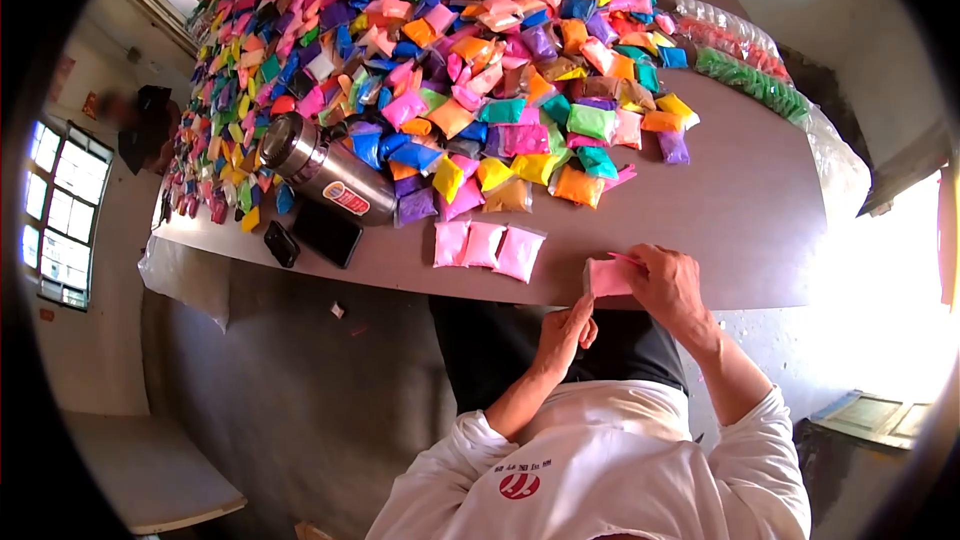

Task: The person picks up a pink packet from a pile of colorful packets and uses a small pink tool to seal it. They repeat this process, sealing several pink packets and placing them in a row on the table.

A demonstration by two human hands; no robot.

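Holding pink-filled packet [611, 279], three similar packets [484, 244] nearby

Flask [345, 180] on table [735, 210]; heap [440, 50] behind flask and to both its sides; phone [328, 233] just before flask, small item [281, 244] before and left; packet trio [485, 246] right of flask; single packet [610, 278] farther right, in right hand [667, 285]

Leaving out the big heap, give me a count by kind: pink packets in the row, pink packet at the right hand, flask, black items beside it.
Pink packets in the row: 3
Pink packet at the right hand: 1
Flask: 1
Black items: 2
Total: 7
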